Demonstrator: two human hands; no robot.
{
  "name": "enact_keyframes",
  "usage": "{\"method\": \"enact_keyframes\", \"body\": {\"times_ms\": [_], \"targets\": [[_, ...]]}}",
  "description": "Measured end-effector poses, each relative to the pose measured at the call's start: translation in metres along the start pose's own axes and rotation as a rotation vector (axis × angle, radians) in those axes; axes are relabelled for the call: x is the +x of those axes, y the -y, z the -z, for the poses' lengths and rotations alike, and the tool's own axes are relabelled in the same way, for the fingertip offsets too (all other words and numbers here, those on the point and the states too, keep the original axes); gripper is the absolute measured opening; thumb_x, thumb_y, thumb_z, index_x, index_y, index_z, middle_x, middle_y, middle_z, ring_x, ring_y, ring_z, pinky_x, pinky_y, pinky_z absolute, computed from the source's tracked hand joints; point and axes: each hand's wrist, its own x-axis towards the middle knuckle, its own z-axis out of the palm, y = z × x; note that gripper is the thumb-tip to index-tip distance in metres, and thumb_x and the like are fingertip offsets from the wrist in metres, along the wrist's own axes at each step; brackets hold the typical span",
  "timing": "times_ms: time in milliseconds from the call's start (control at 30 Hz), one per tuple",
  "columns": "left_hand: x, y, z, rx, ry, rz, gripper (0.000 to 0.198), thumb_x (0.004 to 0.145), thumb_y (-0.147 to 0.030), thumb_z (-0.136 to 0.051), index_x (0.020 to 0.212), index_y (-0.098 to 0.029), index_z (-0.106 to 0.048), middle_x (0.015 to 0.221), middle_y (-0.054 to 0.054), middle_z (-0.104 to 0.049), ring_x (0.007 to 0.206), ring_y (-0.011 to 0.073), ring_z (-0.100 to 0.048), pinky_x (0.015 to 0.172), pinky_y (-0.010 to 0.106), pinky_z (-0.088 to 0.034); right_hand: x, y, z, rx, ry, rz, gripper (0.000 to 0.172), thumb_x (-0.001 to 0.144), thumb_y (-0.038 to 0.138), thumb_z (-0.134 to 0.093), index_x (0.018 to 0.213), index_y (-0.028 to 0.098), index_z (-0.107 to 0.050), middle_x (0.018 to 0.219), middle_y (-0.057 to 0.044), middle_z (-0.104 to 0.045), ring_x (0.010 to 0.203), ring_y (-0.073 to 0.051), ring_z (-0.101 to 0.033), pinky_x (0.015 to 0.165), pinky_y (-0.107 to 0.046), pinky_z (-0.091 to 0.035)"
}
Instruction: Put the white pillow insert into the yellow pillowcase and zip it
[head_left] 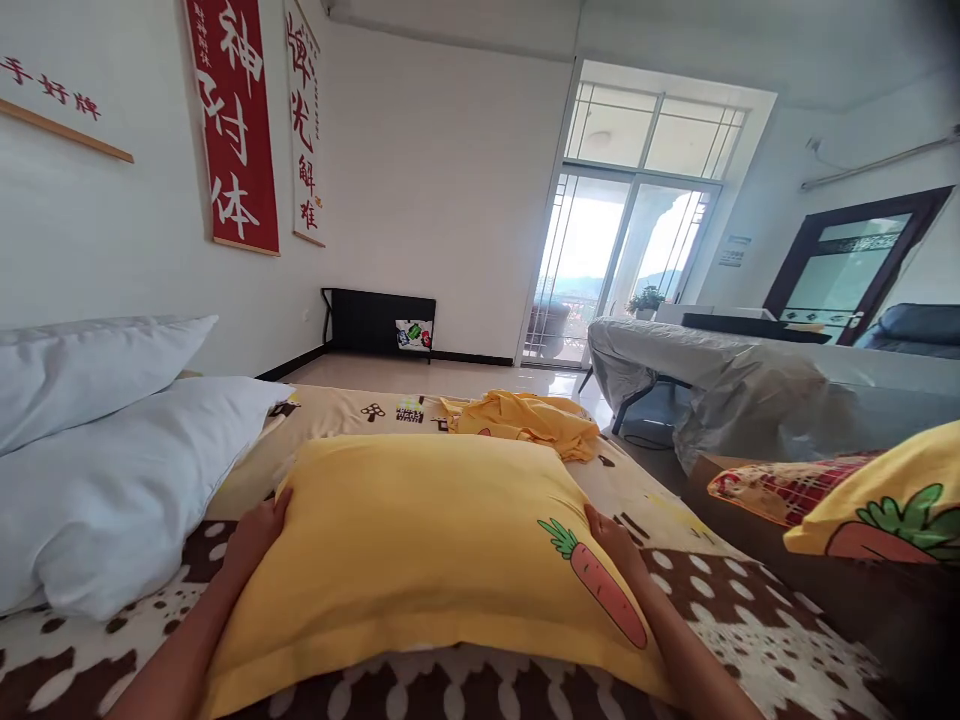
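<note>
A plump yellow pillow [405, 540] with a printed carrot lies in front of me on the patterned bedding. At its left edge is my left hand [264, 522], with the fingers tucked out of sight along the far left corner. My right hand [611, 530] presses against the opposite edge, just above the carrot print, its fingers mostly hidden too. Both hands grip the pillow's sides. Behind the pillow a crumpled yellow cloth [525, 418] rests on the bedding [712, 590].
Two white pillows [142, 490] are stacked at the left. On the right stand a yellow carrot-print pillow [892, 510] and a red plaid cloth [802, 490]. A plastic-covered table [720, 350] is farther back, near glass doors [615, 260]. A black folded frame [367, 325] leans by the wall.
</note>
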Motion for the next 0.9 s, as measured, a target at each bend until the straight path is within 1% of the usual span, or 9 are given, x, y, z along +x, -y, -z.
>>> {"method": "enact_keyframes", "body": {"times_ms": [167, 267, 367, 500, 567, 633, 733, 833, 900], "targets": [[0.008, -0.004, 0.019, 0.36, -0.008, -0.054, 0.049, 0.087, -0.045, -0.031, 0.083, -0.01, -0.064, 0.08, 0.02, -0.068, 0.08, 0.035, -0.065, 0.069, 0.043, -0.048, 0.011, -0.001, 0.026, -0.297, 0.106, -0.069, 0.043, 0.091, 0.04, -0.035, 0.097, 0.015, -0.07, 0.089, -0.017, -0.071, 0.087, -0.033, -0.067, 0.073, -0.043, -0.049], [0.018, -0.038, 0.037, 0.505, -0.118, -0.165, 0.048, 0.09, -0.039, -0.027, 0.104, -0.007, -0.06, 0.101, 0.023, -0.066, 0.089, 0.036, -0.063, 0.074, 0.048, -0.046, 0.028, 0.025, 0.052, -0.434, 0.05, -0.052, 0.033, 0.088, 0.03, -0.044, 0.103, 0.011, -0.066, 0.098, -0.021, -0.068, 0.094, -0.032, -0.065, 0.079, -0.044, -0.046], [0.017, -0.106, 0.038, 0.498, -0.173, -0.385, 0.049, 0.092, -0.04, -0.028, 0.126, -0.011, -0.048, 0.122, 0.018, -0.06, 0.114, 0.0306, -0.054, 0.093, 0.045, -0.04, 0.048, 0.087, 0.067, -0.473, -0.046, 0.088, 0.037, 0.091, 0.03, -0.04, 0.119, 0.012, -0.056, 0.118, -0.019, -0.061, 0.111, -0.029, -0.057, 0.092, -0.041, -0.039], [0.007, -0.221, 0.022, 0.376, -0.14, -0.702, 0.052, 0.095, -0.037, -0.022, 0.139, -0.013, -0.036, 0.145, 0.012, -0.04, 0.137, 0.0218, -0.031, 0.109, 0.045, -0.025, 0.074, 0.191, 0.07, -0.419, -0.135, 0.375, 0.046, 0.095, 0.039, -0.033, 0.135, 0.018, -0.042, 0.137, -0.012, -0.049, 0.124, -0.024, -0.046, 0.103, -0.04, -0.028], [0.008, -0.266, 0.012, 0.327, -0.057, -0.745, 0.054, 0.094, -0.035, -0.021, 0.143, -0.013, -0.03, 0.149, 0.01, -0.033, 0.14, 0.0202, -0.022, 0.112, 0.047, -0.018, 0.086, 0.227, 0.063, -0.374, -0.149, 0.459, 0.05, 0.096, 0.042, -0.03, 0.137, 0.017, -0.04, 0.144, -0.012, -0.041, 0.132, -0.024, -0.036, 0.106, -0.042, -0.024], [0.016, -0.29, -0.004, 0.307, 0.015, -0.72, 0.054, 0.094, -0.034, -0.02, 0.144, -0.014, -0.027, 0.151, 0.008, -0.029, 0.142, 0.0183, -0.017, 0.114, 0.047, -0.013, 0.096, 0.24, 0.045, -0.334, -0.105, 0.474, 0.055, 0.096, 0.047, -0.026, 0.141, 0.018, -0.035, 0.149, -0.011, -0.033, 0.138, -0.024, -0.025, 0.109, -0.045, -0.019], [0.03, -0.279, -0.046, 0.308, 0.092, -0.608, 0.053, 0.094, -0.033, -0.02, 0.143, -0.016, -0.03, 0.149, 0.008, -0.033, 0.141, 0.0195, -0.022, 0.113, 0.049, -0.017, 0.1, 0.222, -0.005, -0.27, 0.06, 0.4, 0.058, 0.096, 0.051, -0.02, 0.145, 0.021, -0.028, 0.152, -0.009, -0.027, 0.141, -0.021, -0.017, 0.11, -0.047, -0.015], [0.034, -0.237, -0.1, 0.327, 0.172, -0.467, 0.05, 0.093, -0.033, -0.024, 0.135, -0.015, -0.045, 0.14, 0.013, -0.047, 0.133, 0.0228, -0.038, 0.109, 0.048, -0.028, 0.094, 0.189, -0.06, -0.239, 0.226, 0.327, 0.052, 0.097, 0.044, -0.017, 0.14, 0.023, -0.038, 0.147, -0.007, -0.038, 0.138, -0.019, -0.027, 0.108, -0.045, -0.021], [0.036, -0.214, -0.129, 0.331, 0.174, -0.429, 0.049, 0.093, -0.035, -0.023, 0.131, -0.018, -0.05, 0.141, 0.011, -0.045, 0.134, 0.0211, -0.037, 0.111, 0.046, -0.024, 0.092, 0.175, -0.083, -0.224, 0.251, 0.319, 0.052, 0.097, 0.044, -0.018, 0.138, 0.023, -0.042, 0.145, -0.007, -0.041, 0.138, -0.019, -0.029, 0.108, -0.045, -0.022]]}}
